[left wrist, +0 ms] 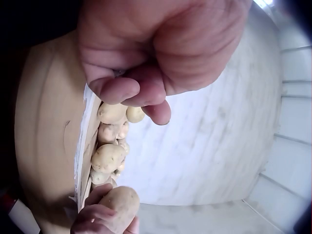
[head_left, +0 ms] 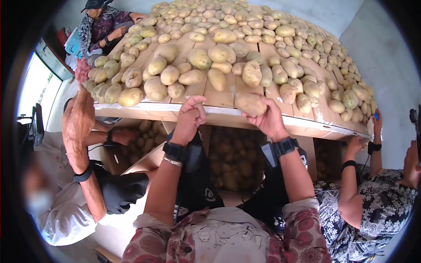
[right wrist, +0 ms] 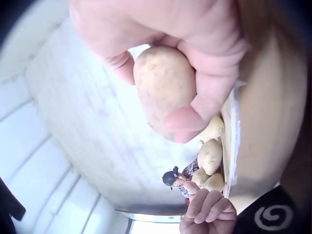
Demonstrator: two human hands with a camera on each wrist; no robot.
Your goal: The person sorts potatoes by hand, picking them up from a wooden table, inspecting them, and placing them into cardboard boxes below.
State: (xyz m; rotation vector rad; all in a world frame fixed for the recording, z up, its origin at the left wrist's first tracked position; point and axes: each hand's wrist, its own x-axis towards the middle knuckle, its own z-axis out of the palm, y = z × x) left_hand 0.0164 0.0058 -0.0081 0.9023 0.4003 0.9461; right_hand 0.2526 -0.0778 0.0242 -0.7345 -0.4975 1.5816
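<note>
R hand (head_left: 271,121) grips 1 potato (head_left: 250,104), fingers & thumb curled round it, nr table edge (head_left: 219,110). L hand (head_left: 189,121): fingers curled in, 0 held. Other potatoes (head_left: 169,75) beyond, on tabletop (head_left: 228,93).

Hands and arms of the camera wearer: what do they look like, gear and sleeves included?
The left hand and right hand are ungloved. Each wrist wears a black strap with a dark, boxy unit; the left also has a thin, pale bracelet. The sleeves are reddish with round motifs and paler cuffs.
</note>
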